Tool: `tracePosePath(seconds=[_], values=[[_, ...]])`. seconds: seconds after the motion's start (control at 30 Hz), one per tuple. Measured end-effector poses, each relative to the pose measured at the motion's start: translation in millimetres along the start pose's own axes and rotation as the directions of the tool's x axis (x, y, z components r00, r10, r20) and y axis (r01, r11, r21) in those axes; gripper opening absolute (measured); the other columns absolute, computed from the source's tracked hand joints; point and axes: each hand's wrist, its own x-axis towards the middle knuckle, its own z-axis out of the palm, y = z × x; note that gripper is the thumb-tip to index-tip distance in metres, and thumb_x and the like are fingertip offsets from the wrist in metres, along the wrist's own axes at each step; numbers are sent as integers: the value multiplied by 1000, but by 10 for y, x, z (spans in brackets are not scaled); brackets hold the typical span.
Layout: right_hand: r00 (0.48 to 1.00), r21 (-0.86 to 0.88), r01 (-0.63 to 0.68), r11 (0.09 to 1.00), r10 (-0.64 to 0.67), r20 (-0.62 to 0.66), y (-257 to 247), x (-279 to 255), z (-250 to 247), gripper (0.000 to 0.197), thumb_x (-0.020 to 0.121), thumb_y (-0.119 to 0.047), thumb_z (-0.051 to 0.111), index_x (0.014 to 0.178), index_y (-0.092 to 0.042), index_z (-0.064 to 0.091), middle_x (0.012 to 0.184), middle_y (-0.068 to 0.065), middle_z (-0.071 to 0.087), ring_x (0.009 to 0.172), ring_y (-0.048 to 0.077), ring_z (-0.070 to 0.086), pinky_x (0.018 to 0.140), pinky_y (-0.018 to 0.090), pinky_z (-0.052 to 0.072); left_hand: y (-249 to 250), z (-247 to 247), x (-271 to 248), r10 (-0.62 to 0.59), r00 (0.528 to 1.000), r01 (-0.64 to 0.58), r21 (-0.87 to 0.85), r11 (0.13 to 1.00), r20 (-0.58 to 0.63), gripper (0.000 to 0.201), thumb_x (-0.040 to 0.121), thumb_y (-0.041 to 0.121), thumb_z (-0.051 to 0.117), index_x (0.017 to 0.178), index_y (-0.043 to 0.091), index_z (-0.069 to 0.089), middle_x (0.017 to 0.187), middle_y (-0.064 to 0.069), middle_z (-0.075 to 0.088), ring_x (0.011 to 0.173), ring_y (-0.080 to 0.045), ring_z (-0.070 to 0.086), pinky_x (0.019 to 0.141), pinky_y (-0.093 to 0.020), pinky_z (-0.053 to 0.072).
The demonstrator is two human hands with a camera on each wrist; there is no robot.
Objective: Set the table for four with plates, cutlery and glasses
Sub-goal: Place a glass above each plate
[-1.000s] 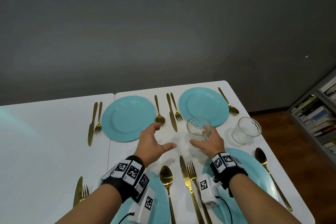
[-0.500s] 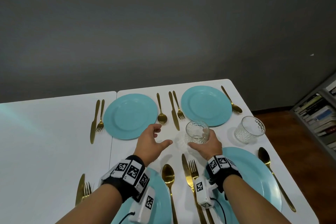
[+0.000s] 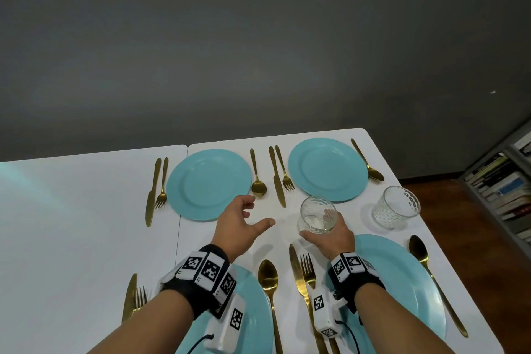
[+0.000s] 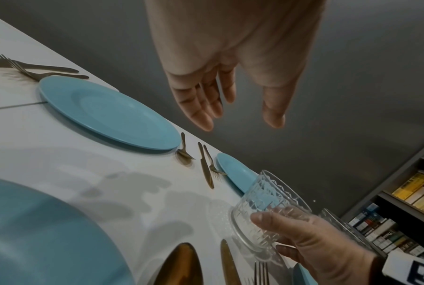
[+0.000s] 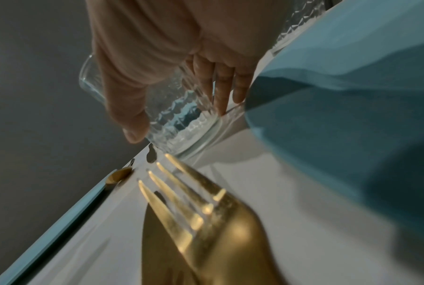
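My right hand (image 3: 330, 234) grips a clear patterned glass (image 3: 317, 214), tilted, just above the white table (image 3: 71, 224), past the tips of the near right knife (image 3: 298, 276) and fork (image 3: 309, 273). The left wrist view shows the glass (image 4: 267, 200) leaning in that hand (image 4: 311, 248); the right wrist view shows fingers wrapped round the glass (image 5: 181, 115). My left hand (image 3: 244, 224) hovers with relaxed fingers and holds nothing, to the left of the glass (image 4: 228, 90). A second glass (image 3: 395, 207) stands at the right. Several blue plates with gold cutlery are laid out, such as the far left plate (image 3: 208, 184).
The table's right edge runs beside the second glass, with wooden floor (image 3: 474, 253) and a bookshelf (image 3: 505, 192) beyond. A grey wall (image 3: 258, 52) stands behind the far edge. Bare white table surface lies to the left.
My right hand has drawn the glass a little nearer, toward the near right knife and fork, and tilted it. The left hand has stayed about where it was.
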Motion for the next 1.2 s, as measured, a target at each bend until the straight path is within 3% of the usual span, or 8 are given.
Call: tracePosePath(seconds=[0.23, 0.43, 0.57, 0.7, 0.83, 0.93, 1.03, 1.2], values=[[999, -77, -3, 997, 6, 48, -14, -17, -84, 100, 55, -28, 91, 138, -16, 37, 136, 6, 52, 126, 27, 48, 103, 33, 41, -39, -62, -51, -8, 1000, 8, -12, 1000, -3, 65, 76, 35, 74, 130, 16, 44, 128, -1, 55, 103, -12, 51, 85, -22, 43], [997, -110, -23, 994, 31, 69, -77, -81, -268, 118, 63, -5, 84, 152, -17, 8, 151, 10, 36, 138, 30, 36, 110, 39, 35, -138, -170, -108, 14, 1000, -15, -64, 998, -5, 61, 78, 32, 74, 129, 14, 46, 125, -2, 56, 100, -13, 52, 84, -21, 43], [1000, -129, 19, 991, -22, -22, -312, -336, -379, 114, 68, -6, 80, 153, -19, 4, 148, 14, 36, 137, 32, 34, 111, 40, 32, -284, -359, -169, 32, 999, -34, -118, 992, -14, 54, 81, 29, 71, 126, 12, 48, 123, -2, 57, 96, -13, 54, 80, -21, 42], [968, -56, 149, 987, -157, -193, -746, -817, -257, 93, 79, -8, 71, 151, -17, 14, 147, 12, 39, 137, 30, 33, 113, 42, 29, -577, -709, -313, 17, 1000, -20, -171, 985, -19, 50, 81, 28, 71, 124, 12, 50, 120, -2, 59, 92, -14, 59, 81, -23, 45], [934, -73, 270, 960, -280, -220, -1254, -1435, 341, 71, 82, -8, 67, 144, -13, 33, 140, 11, 47, 128, 29, 44, 108, 40, 36, -1060, -1280, -578, -17, 999, 7, -215, 977, -41, 46, 82, 25, 70, 122, 12, 52, 117, -3, 60, 83, -12, 60, 80, -23, 47], [919, -104, 373, 922, -383, -97, -1556, -1859, 1041, 52, 82, -8, 66, 132, -11, 51, 128, 9, 57, 113, 25, 55, 98, 32, 41, -1499, -1826, -803, -49, 993, 20, -258, 966, -105, 41, 83, 24, 69, 120, 13, 53, 109, 2, 59, 74, -4, 58, 76, -19, 48], [901, -86, 429, 899, -421, 102, -1826, -2266, 1813, 38, 84, -7, 63, 121, -11, 59, 115, 5, 63, 94, 17, 55, 89, 27, 41, -1969, -2391, -1046, -74, 973, 9, -285, 959, -218, 31, 84, 23, 68, 112, 17, 55, 100, 6, 59, 71, 3, 56, 62, -4, 43], [803, -100, 525, 845, -453, 388, -2188, -2821, 3017, 33, 83, -12, 65, 116, -15, 61, 105, -1, 63, 88, 14, 56, 81, 20, 41, -2618, -3244, -1474, -144, 854, -31, -326, 945, -499, 21, 84, 19, 67, 99, 23, 53, 81, 8, 58, 62, 4, 54, 59, -1, 41]])
